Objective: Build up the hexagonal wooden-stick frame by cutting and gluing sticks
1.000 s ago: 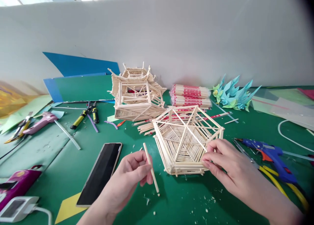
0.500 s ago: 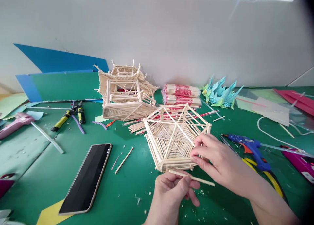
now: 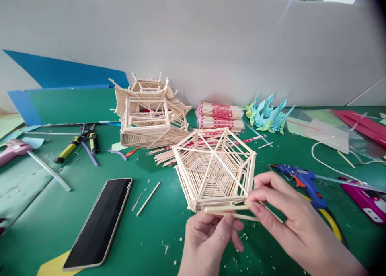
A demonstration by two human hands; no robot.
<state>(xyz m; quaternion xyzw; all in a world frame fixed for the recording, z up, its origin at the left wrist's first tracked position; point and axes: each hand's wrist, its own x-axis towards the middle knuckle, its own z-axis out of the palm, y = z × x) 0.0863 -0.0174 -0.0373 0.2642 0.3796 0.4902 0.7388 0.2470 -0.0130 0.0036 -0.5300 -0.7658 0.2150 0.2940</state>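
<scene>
My left hand [image 3: 211, 236] pinches a thin wooden stick [image 3: 245, 217] between thumb and fingers, low at the front. A second wooden stick [image 3: 226, 208] lies just above it, nearly parallel, its right end pinched by my right hand [image 3: 280, 207]. Both sticks are close to the front edge of a hexagonal stick frame [image 3: 215, 151], which has crossing bars on top and a slatted base. Whether they touch the frame I cannot tell. Behind stands a tiered stick model of a building [image 3: 150, 119].
Packs of sticks [image 3: 220, 116] and blue folded-paper pieces [image 3: 268, 113] are at the back. A blue glue gun [image 3: 301, 177] lies right; a phone [image 3: 98, 223], loose stick [image 3: 148, 199], yellow-handled cutters [image 3: 80, 141] and pink glue gun [image 3: 15, 150] lie left.
My right hand has moved right and slightly down, away from the frame's top bars. A second stick now shows in it beside the left hand's stick. The view has shifted slightly.
</scene>
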